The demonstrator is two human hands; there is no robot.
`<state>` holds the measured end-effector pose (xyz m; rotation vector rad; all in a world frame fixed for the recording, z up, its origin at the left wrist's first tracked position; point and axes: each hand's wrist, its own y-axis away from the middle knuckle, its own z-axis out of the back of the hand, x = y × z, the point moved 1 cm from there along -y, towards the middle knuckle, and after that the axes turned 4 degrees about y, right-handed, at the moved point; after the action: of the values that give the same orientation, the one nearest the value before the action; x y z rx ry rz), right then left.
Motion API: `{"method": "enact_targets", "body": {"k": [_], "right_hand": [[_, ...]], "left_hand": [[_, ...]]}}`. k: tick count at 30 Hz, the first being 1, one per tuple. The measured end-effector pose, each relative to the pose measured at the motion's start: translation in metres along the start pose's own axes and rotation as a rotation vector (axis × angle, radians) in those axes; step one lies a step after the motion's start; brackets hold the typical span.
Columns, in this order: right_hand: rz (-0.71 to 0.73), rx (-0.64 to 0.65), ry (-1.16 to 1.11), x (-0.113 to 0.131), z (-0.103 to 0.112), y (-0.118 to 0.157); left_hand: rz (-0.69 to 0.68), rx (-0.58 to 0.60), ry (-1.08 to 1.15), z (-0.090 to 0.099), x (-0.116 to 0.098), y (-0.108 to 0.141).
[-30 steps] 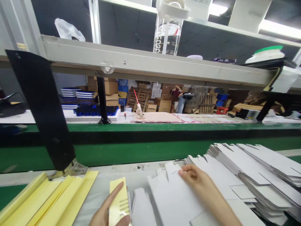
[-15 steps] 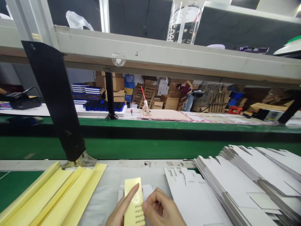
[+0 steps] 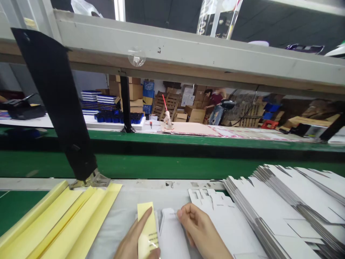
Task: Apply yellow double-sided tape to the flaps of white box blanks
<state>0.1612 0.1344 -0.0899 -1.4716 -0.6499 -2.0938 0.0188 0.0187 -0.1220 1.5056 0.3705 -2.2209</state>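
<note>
1. Both hands were close together at the near edge of the view. The left hand was closed on a yellow strip, forefinger laid up its face and thumb across its lower part, presumably to keep it flat and steady. The right hand was mostly curled, thumb and forefinger nearly meeting at the upper right edge of a narrow white piece; whether they pinched it could not be told.
2. A pale bench top lay under the materials, bearing them all within reach.
3. Stacks of white card lay overlapping on the right, their edges stepped, probably so that single sheets lifted easily.
4. Yellow sheets overlapped on the left, well apart from the stacks, seemingly to keep the two materials sorted.
5. A notched white card lay flat between the stacks and the narrow white piece, close to the right hand.
6. The narrow white piece lay between the hands, just beside the strip, where either could reach it.
7. The yellow strip's printed lines faced the camera, too small to read.
</note>
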Motion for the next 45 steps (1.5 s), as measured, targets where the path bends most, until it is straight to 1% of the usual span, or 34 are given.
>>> {"method": "enact_targets", "body": {"k": [1, 3, 6, 8, 12, 15, 20, 25, 29, 37, 42, 45], "right_hand": [[-0.06, 0.031, -0.029, -0.006, 0.001, -0.003], [-0.109, 0.083, -0.049, -0.018, 0.0, -0.007], [-0.104, 0.092, 0.011, -0.031, -0.003, -0.009], [-0.094, 0.076, 0.072, -0.034, -0.004, -0.008], [-0.033, 0.018, 0.138, -0.029, -0.005, -0.005], [-0.018, -0.006, 0.154, -0.021, -0.006, -0.002], [-0.025, -0.032, 0.232, -0.014, -0.008, -0.001], [-0.052, -0.034, 0.278, -0.012, -0.008, -0.002], [-0.043, -0.054, 0.316, -0.012, -0.009, -0.002], [-0.05, -0.079, 0.509, -0.015, -0.009, -0.004], [-0.123, -0.124, 0.466, -0.008, -0.005, -0.002], [-0.105, -0.086, 0.585, -0.004, -0.006, -0.004]], "left_hand": [[0.008, 0.005, -0.003, 0.001, -0.001, 0.0], [0.019, 0.015, -0.003, 0.001, -0.002, -0.001], [0.01, 0.017, -0.001, 0.001, -0.002, -0.002], [0.01, 0.013, -0.001, 0.001, 0.0, -0.002], [0.01, 0.004, -0.024, 0.001, 0.001, -0.002], [0.009, 0.011, -0.026, 0.001, 0.0, -0.001], [0.027, 0.009, -0.021, 0.001, -0.001, -0.001], [0.022, 0.027, -0.016, 0.0, -0.001, -0.001], [0.034, 0.02, -0.022, 0.001, -0.001, 0.0], [0.034, 0.001, -0.033, -0.001, 0.0, -0.001], [0.027, 0.018, -0.039, -0.001, 0.002, -0.002], [0.007, 0.03, -0.035, -0.001, 0.002, -0.002]]}}
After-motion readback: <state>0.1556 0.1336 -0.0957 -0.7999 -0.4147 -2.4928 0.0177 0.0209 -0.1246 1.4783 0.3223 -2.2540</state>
